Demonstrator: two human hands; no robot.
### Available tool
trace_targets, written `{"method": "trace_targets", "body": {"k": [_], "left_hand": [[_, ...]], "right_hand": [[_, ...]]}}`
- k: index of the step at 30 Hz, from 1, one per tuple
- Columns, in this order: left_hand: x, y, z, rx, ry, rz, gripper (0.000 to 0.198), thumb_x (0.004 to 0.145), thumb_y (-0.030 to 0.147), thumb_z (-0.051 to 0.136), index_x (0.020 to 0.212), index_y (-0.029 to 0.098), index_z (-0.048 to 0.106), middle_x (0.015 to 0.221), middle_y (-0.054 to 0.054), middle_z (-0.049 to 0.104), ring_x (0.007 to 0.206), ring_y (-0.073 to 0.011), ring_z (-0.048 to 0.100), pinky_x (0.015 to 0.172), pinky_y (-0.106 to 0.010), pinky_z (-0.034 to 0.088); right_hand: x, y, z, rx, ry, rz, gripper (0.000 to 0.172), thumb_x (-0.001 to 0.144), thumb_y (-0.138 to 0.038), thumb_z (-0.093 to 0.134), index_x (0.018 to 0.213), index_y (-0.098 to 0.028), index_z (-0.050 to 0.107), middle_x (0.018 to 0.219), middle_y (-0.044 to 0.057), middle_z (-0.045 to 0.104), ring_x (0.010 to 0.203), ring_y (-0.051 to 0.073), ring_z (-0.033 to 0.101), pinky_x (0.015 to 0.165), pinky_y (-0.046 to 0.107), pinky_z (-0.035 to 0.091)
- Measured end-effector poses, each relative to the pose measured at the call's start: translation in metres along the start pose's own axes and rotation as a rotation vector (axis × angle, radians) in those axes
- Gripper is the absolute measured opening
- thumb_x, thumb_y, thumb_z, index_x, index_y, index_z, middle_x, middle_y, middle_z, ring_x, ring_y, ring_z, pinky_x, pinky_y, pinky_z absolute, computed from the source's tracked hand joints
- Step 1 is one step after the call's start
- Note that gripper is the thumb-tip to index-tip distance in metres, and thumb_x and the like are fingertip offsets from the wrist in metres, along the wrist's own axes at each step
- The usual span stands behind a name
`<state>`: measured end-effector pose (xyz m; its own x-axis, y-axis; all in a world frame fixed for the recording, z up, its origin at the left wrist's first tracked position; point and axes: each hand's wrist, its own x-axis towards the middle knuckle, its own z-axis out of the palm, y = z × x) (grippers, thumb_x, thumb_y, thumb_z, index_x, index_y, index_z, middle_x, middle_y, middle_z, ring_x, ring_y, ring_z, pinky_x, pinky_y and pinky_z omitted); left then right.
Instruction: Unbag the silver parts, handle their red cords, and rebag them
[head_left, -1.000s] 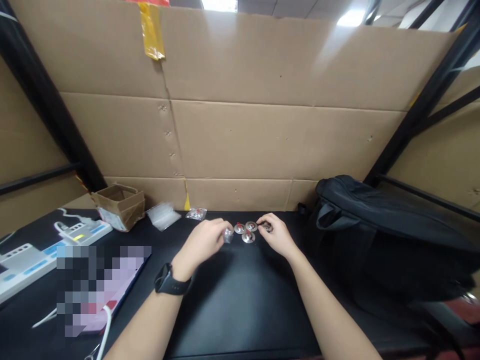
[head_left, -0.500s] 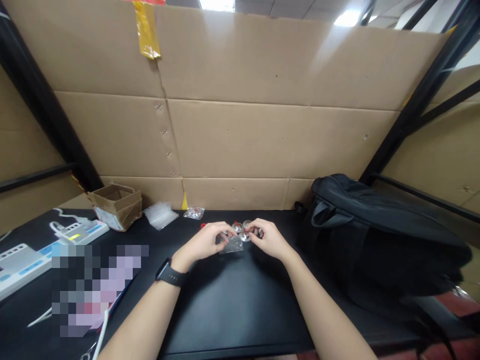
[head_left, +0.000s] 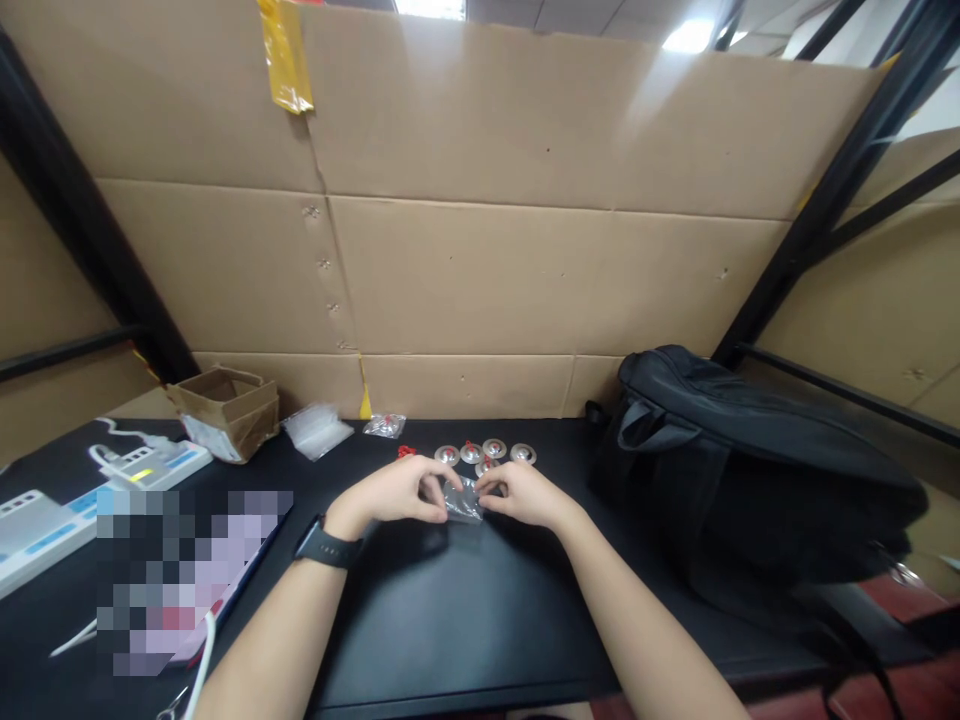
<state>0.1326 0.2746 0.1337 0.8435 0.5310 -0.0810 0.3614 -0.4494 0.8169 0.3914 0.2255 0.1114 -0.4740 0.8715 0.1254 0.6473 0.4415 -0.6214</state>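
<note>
Both of my hands pinch one small clear plastic bag (head_left: 462, 500) just above the black table (head_left: 480, 610). My left hand (head_left: 394, 491), with a black watch on the wrist, grips the bag's left side. My right hand (head_left: 519, 493) grips its right side. Just beyond the hands, several small silver discs with red centres (head_left: 484, 454) lie in a cluster on the table. A small red piece (head_left: 406, 452) lies to their left.
A black bag (head_left: 750, 460) fills the right side of the table. At the back left stand a small open cardboard box (head_left: 223, 410), a stack of clear plastic bags (head_left: 316, 430) and one filled small bag (head_left: 385, 426). A white power strip (head_left: 82, 490) lies at far left. Cardboard walls surround the table.
Both hands have drawn back from the discs toward me and now hold the clear bag between them. Several discs that the hands covered now show on the table.
</note>
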Motion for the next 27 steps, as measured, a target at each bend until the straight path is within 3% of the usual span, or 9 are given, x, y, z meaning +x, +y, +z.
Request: {"method": "trace_targets", "body": {"k": [2,5,13,15,18,20,24,27], "left_hand": [[-0.003,-0.002,-0.003,0.001,-0.08,-0.06,0.037,0.084,0.037,0.069,0.117,0.02,0.067,0.09,-0.005,0.08,0.084,-0.0202,0.073,0.075,-0.026,0.05],[-0.003,-0.007,-0.002,0.04,-0.115,-0.072,0.031,0.088,0.039,0.063,0.113,0.021,0.068,0.094,-0.005,0.08,0.088,-0.0201,0.073,0.077,-0.025,0.049],[-0.004,-0.015,-0.006,-0.032,-0.117,-0.077,0.039,0.086,0.035,0.065,0.123,0.022,0.066,0.104,-0.006,0.079,0.098,-0.0211,0.073,0.083,-0.027,0.052],[-0.002,-0.016,-0.007,0.027,0.02,-0.045,0.035,0.088,0.034,0.061,0.12,0.022,0.067,0.102,-0.005,0.079,0.095,-0.0204,0.073,0.083,-0.027,0.052],[0.009,-0.021,-0.002,0.288,0.451,0.007,0.027,0.091,0.029,0.057,0.115,0.023,0.068,0.105,-0.005,0.076,0.097,-0.0207,0.07,0.088,-0.031,0.05],[0.019,-0.026,0.007,0.502,0.659,-0.001,0.031,0.09,0.023,0.056,0.119,0.024,0.066,0.117,-0.007,0.073,0.108,-0.0239,0.065,0.094,-0.036,0.046],[0.035,-0.035,0.022,0.728,0.693,-0.049,0.043,0.092,0.017,0.052,0.132,0.03,0.06,0.133,-0.006,0.066,0.121,-0.0271,0.057,0.095,-0.042,0.04],[0.041,-0.038,0.024,0.748,0.662,-0.067,0.035,0.094,0.018,0.05,0.122,0.032,0.066,0.123,-0.004,0.071,0.12,-0.0269,0.056,0.094,-0.043,0.036]], "right_hand": [[0.0,-0.002,0.0,-0.025,0.022,0.008,0.019,0.085,-0.025,0.069,0.101,-0.02,0.076,0.091,0.003,0.078,0.075,0.016,0.068,0.072,0.023,0.047],[0.0,-0.003,0.001,-0.084,0.057,0.001,0.021,0.084,-0.034,0.072,0.101,-0.021,0.075,0.094,0.004,0.076,0.081,0.018,0.068,0.074,0.025,0.046],[0.0,-0.005,0.01,-0.245,0.065,0.028,0.059,0.06,-0.055,0.088,0.11,-0.028,0.073,0.112,0.005,0.071,0.106,0.027,0.063,0.088,0.032,0.047],[0.0,-0.006,0.01,-0.261,0.058,0.038,0.062,0.057,-0.055,0.089,0.111,-0.03,0.072,0.113,0.005,0.07,0.108,0.027,0.061,0.089,0.033,0.047],[-0.001,-0.009,0.01,-0.287,0.052,0.045,0.063,0.057,-0.055,0.089,0.112,-0.031,0.072,0.115,0.005,0.069,0.11,0.028,0.06,0.089,0.033,0.047],[-0.002,-0.01,0.01,-0.31,0.055,0.045,0.061,0.058,-0.053,0.089,0.112,-0.031,0.072,0.117,0.005,0.068,0.111,0.028,0.06,0.09,0.034,0.048],[-0.003,-0.015,0.01,-0.367,0.068,0.03,0.053,0.063,-0.047,0.085,0.111,-0.029,0.072,0.109,0.005,0.072,0.109,0.028,0.06,0.089,0.034,0.048],[-0.004,-0.019,0.01,-0.404,0.075,0.027,0.041,0.068,-0.044,0.08,0.106,-0.028,0.073,0.102,0.005,0.073,0.104,0.027,0.061,0.085,0.033,0.048]]}}
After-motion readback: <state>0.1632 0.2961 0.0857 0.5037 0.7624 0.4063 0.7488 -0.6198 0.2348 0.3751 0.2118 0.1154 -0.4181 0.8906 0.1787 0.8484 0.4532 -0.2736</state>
